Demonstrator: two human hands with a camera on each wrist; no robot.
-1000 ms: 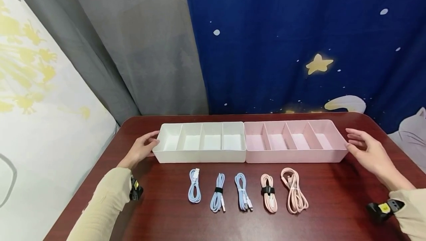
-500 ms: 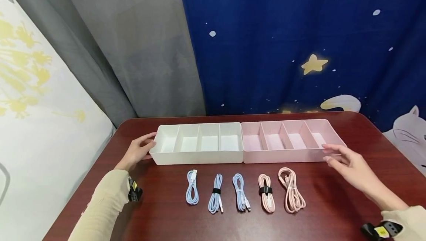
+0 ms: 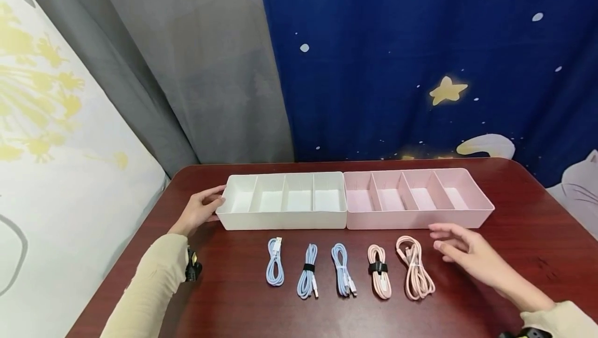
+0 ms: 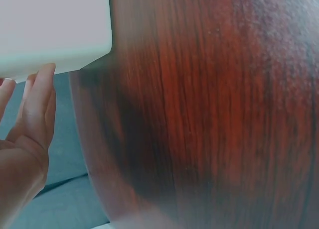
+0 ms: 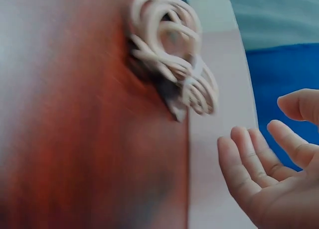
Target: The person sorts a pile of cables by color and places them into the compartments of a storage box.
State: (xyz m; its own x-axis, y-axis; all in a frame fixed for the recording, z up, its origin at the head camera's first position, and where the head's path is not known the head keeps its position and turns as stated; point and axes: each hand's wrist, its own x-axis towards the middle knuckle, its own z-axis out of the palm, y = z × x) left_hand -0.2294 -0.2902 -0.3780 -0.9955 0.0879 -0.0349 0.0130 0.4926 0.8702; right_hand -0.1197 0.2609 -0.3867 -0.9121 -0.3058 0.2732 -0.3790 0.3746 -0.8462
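My left hand (image 3: 197, 213) rests its fingertips against the left end of a white divided storage box (image 3: 280, 220). In the left wrist view, the straight fingers (image 4: 40, 97) touch the box's edge. My right hand (image 3: 476, 260) hovers with loosely bent fingers, holding nothing, in front of a pink divided storage box (image 3: 416, 219). Just left of it lies a coiled pink cable (image 3: 418, 278), the nearest thing; the right wrist view shows this cable (image 5: 172, 55) blurred. A second pink cable (image 3: 382, 283) has a black strap.
Three coiled blue cables lie in the same row: one at the left (image 3: 274, 265), a black-strapped one (image 3: 306, 281) and another (image 3: 343, 273). Both boxes stand end to end towards the back of the dark red wooden table (image 3: 252, 312). Grey and blue curtains (image 3: 374, 68) hang behind.
My right hand has left the pink box's right end and moved left and nearer, towards the pink cable. The left hand has stayed at the white box. Boxes and cables keep their places.
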